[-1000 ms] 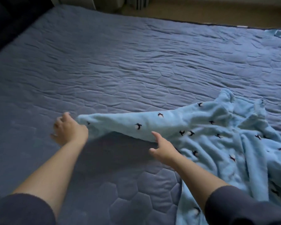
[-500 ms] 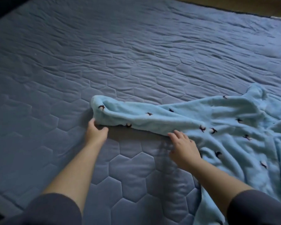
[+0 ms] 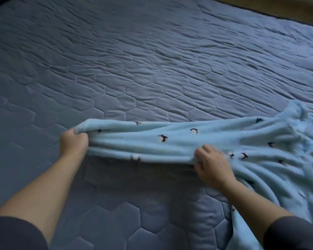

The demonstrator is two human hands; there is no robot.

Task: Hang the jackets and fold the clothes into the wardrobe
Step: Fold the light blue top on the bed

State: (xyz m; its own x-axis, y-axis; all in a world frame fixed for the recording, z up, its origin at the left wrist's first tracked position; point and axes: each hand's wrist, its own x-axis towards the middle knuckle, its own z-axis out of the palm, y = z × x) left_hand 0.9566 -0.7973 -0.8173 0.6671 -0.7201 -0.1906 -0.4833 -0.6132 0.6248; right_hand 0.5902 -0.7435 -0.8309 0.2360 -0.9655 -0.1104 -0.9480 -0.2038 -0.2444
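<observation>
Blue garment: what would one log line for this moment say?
blue garment: stretched out on bed | left hand: grips its end | right hand: pinches its near edge

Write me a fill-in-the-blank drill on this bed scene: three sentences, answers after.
1. The fleece garment is light ____ with small dark bird prints.
2. The bed cover under it is stitched in ____ shapes.
3. The hand gripping the garment's tip is the person's ____ one; the right hand grips farther along.
Missing words: blue; hexagon; left.
</observation>
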